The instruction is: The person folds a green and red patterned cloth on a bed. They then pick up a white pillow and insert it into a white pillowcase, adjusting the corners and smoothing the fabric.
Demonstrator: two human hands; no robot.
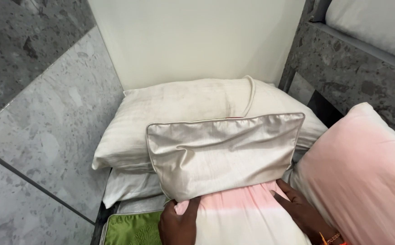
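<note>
A shiny silver-beige cushion (224, 152) leans upright against a large cream pillow (184, 113). My left hand (178, 224) grips the cushion's lower left corner, fingers curled under its edge. My right hand (304, 211) lies flat on a pink-and-white pillow (242, 218) just below the cushion's lower right edge, fingers spread. A bracelet shows at my right wrist.
A second pink pillow (365, 177) bulges at the right. A white pillow (129, 186) lies under the cream one, and a green cushion (131, 229) sits at the bottom left. Grey stone-tile wall (38, 127) at left, cream headboard wall (193, 41) behind, another bed frame (365, 50) top right.
</note>
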